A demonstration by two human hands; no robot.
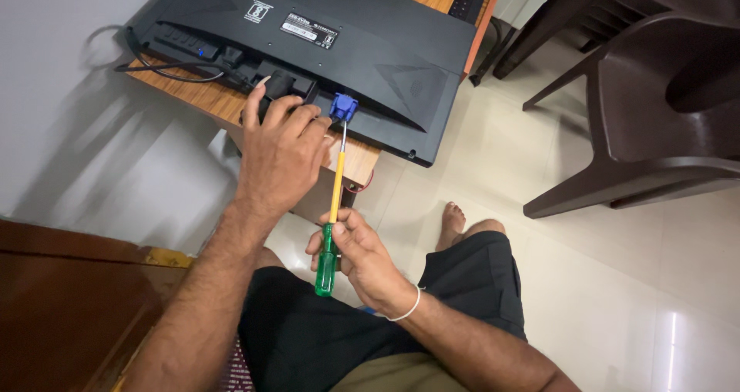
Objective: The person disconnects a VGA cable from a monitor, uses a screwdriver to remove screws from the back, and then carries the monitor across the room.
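Note:
A black monitor [362, 49] lies face down on a wooden desk [208, 99], its back and port row toward me. A blue cable connector [344, 106] sits plugged into the port row. My left hand [281, 153] rests on the monitor's lower edge, fingers touching a black plug beside the blue connector. My right hand [362, 257] grips a screwdriver [333, 207] with a green handle and yellow shaft; its metal tip points up at the blue connector.
Black cables [154, 64] run off the monitor's left end. A dark brown plastic chair [647, 91] stands on the tiled floor at the right. A dark wooden surface [69, 299] is at the lower left. My legs in black shorts are below.

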